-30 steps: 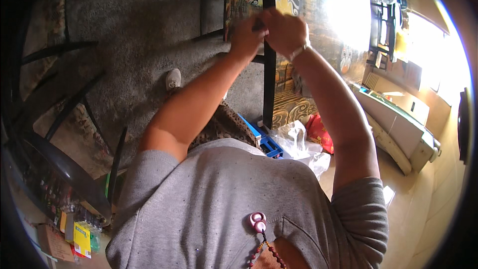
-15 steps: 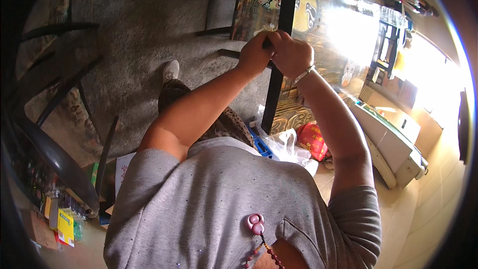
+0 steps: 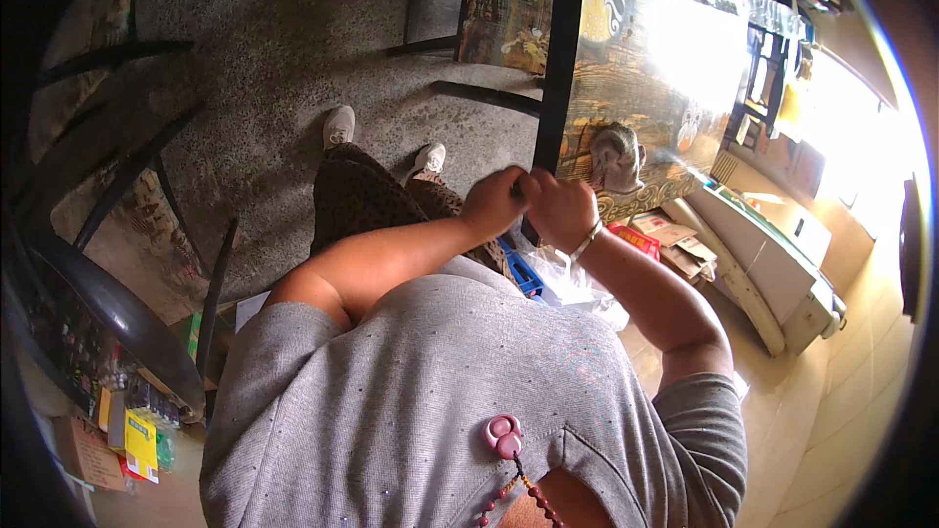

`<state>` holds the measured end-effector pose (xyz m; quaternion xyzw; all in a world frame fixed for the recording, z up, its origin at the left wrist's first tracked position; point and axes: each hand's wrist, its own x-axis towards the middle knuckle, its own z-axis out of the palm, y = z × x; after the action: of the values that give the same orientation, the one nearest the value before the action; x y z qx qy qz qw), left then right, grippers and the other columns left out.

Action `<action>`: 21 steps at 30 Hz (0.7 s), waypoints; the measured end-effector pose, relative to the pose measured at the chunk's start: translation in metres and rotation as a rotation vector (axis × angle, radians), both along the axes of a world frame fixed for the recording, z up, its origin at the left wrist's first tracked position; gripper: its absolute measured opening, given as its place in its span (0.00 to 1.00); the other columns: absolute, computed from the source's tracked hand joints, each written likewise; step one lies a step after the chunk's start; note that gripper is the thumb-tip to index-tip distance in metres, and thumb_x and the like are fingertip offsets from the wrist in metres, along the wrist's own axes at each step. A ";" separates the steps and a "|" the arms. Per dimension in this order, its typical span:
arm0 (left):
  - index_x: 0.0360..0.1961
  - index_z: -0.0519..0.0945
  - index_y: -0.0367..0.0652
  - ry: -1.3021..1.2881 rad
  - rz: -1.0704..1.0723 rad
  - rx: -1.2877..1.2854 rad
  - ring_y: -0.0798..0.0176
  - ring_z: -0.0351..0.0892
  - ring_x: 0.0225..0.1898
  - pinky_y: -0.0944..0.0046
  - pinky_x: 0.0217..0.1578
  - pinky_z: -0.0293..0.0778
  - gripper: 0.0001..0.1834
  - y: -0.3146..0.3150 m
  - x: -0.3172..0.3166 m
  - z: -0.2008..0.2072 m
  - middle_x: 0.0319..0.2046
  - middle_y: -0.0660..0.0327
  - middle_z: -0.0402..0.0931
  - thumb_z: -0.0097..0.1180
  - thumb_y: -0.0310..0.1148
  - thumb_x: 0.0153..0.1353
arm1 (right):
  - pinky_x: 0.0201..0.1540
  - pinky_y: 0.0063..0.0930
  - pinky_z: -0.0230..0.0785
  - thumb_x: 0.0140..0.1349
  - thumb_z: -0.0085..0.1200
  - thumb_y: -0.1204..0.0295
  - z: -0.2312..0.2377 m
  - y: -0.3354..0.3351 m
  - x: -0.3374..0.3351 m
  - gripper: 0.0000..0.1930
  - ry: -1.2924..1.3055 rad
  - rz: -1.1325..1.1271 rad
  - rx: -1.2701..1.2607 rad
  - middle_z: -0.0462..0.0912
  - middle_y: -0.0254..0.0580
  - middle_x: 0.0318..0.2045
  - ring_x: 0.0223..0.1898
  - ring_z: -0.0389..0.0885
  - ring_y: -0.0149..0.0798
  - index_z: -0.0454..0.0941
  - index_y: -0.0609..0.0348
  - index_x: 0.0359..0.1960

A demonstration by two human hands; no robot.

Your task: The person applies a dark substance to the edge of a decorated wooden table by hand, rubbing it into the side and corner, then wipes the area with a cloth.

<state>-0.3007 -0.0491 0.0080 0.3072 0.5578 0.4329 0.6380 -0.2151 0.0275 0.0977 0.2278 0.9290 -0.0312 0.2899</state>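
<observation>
My left hand and my right hand are together in front of my belly, beside the near end of the table's dark edge. Both are closed, with the fingers curled and the knuckles touching or nearly so. A small dark spot shows between them, but what they hold, if anything, is hidden. A bracelet circles my right wrist. Just beyond that hand, a crumpled grey cloth lies on the wood-patterned table painted with masks.
Below my hands are a blue plastic crate and a white plastic bag. Flattened cardboard and a white cabinet stand right of them. A dark-framed bench is across the table edge; chairs line the left.
Both hands have come down and closer to my body, still together. The grey cloth on the table and my second shoe now show.
</observation>
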 end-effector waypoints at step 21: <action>0.31 0.73 0.43 0.141 -0.080 0.119 0.47 0.74 0.34 0.57 0.32 0.69 0.12 -0.013 0.012 -0.005 0.28 0.50 0.75 0.49 0.41 0.55 | 0.18 0.28 0.66 0.46 0.48 0.71 0.001 -0.027 0.017 0.10 0.010 -0.050 0.034 0.74 0.33 0.31 0.20 0.75 0.33 0.72 0.50 0.32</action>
<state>-0.2884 -0.0621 0.0026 0.3961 0.5620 0.4167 0.5947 -0.1984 0.0006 0.0988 0.2559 0.9249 -0.0238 0.2803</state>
